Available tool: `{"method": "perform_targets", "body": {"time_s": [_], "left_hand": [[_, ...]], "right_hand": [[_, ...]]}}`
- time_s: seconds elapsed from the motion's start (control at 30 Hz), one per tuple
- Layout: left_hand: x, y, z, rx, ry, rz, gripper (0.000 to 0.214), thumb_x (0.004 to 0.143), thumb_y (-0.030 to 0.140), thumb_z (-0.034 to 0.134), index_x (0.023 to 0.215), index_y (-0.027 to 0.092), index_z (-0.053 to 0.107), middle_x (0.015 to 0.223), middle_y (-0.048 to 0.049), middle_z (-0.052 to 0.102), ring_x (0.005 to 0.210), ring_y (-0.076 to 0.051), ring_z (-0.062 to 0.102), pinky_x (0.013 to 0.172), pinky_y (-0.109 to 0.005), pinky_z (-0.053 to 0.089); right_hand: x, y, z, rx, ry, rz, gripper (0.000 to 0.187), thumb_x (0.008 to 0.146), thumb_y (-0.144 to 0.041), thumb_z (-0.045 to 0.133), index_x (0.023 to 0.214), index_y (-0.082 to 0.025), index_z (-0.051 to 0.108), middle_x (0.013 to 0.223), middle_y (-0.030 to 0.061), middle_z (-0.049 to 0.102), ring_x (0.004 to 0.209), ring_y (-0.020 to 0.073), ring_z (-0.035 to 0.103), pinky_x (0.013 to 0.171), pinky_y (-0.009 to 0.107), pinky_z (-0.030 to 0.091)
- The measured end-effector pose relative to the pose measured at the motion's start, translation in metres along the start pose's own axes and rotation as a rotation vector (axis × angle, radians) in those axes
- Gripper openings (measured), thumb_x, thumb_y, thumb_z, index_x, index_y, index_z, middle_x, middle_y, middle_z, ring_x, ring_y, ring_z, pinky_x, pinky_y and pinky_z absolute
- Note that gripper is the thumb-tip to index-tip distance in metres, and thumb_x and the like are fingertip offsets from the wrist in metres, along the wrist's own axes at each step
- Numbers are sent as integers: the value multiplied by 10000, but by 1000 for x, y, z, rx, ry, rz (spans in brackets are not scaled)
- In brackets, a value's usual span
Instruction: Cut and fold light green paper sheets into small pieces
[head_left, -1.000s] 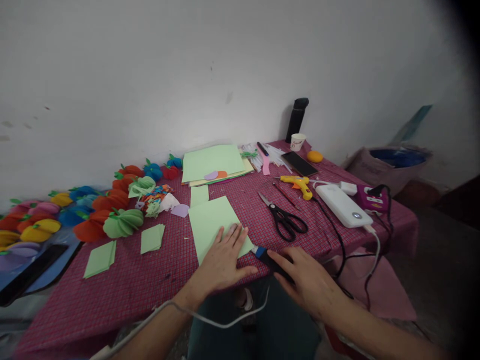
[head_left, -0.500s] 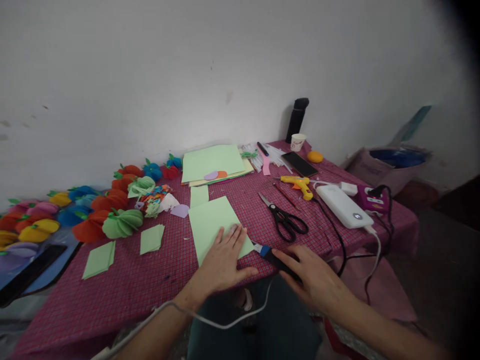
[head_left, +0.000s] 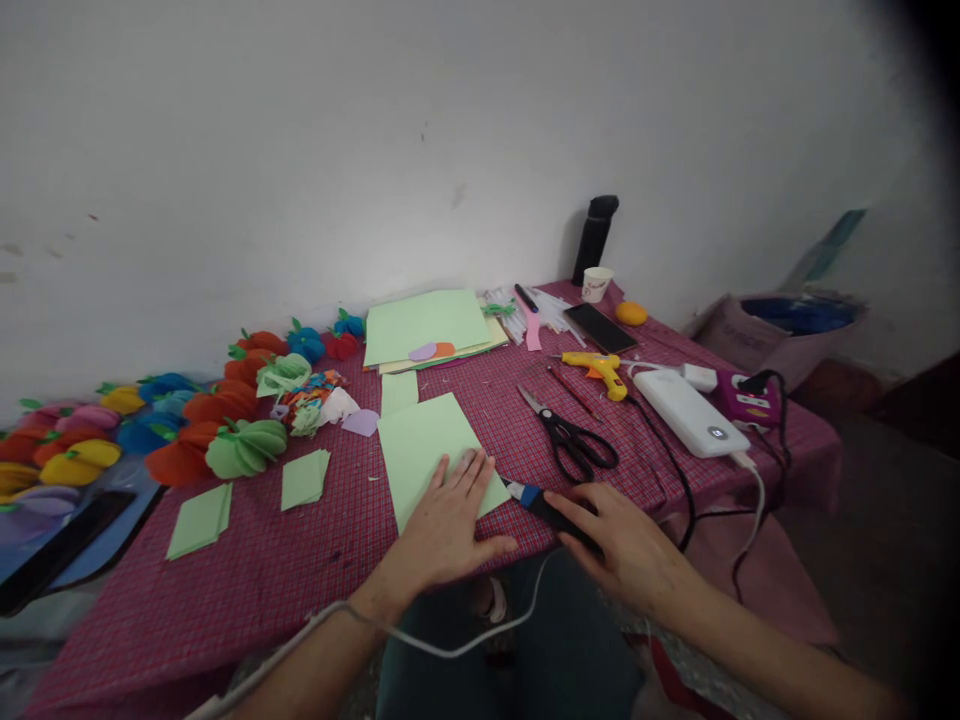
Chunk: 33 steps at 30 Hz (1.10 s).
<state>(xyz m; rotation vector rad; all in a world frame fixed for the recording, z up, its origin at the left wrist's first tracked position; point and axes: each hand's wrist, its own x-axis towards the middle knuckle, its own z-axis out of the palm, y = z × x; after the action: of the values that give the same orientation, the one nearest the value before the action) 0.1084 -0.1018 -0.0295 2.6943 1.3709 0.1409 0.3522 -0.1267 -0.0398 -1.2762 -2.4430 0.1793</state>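
Note:
My left hand lies flat with fingers spread on the near end of a light green paper sheet on the red checked tablecloth. My right hand is closed around the black handle of a utility knife, whose blue collar and blade tip point at the sheet's right near corner. Black-handled scissors lie just beyond the knife.
Several colourful paper fruits crowd the table's left side, with small green folded pieces nearby. A stack of green sheets, a yellow glue gun, a white power bank, a phone, a cup and a black bottle stand further back.
My right hand slid a little to the right along the knife and closed on its handle. My left hand stayed on the green sheet.

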Motion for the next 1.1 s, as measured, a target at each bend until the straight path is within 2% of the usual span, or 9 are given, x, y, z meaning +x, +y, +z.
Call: {"method": "perform_targets", "body": {"time_s": [0.7, 0.87, 1.1], "left_hand": [[0, 1, -3, -20, -11, -8, 876, 733, 699, 266, 1382, 151, 50, 1447, -100, 112, 1327, -225, 49, 1071, -449, 42], [0, 1, -4, -18, -15, 0, 866, 736, 694, 271, 1381, 157, 58, 1447, -101, 109, 1327, -229, 48, 1069, -455, 43], [0, 0, -3, -34, -10, -6, 888, 725, 703, 279, 1382, 156, 37, 1447, -109, 106, 1326, -234, 34, 1068, -450, 43]], "right_hand": [[17, 11, 0, -10, 7, -100, 411, 788, -246, 506, 1197, -219, 484, 1000, 102, 532, 909, 209, 494, 772, 387, 418], [25, 9, 2, -10, 0, -108, 415, 788, -235, 501, 1203, -223, 479, 1000, 95, 533, 911, 207, 490, 776, 386, 414], [20, 17, 0, -12, 5, -83, 396, 803, -249, 481, 1198, -219, 484, 1019, 105, 525, 910, 208, 489, 759, 381, 421]]}}
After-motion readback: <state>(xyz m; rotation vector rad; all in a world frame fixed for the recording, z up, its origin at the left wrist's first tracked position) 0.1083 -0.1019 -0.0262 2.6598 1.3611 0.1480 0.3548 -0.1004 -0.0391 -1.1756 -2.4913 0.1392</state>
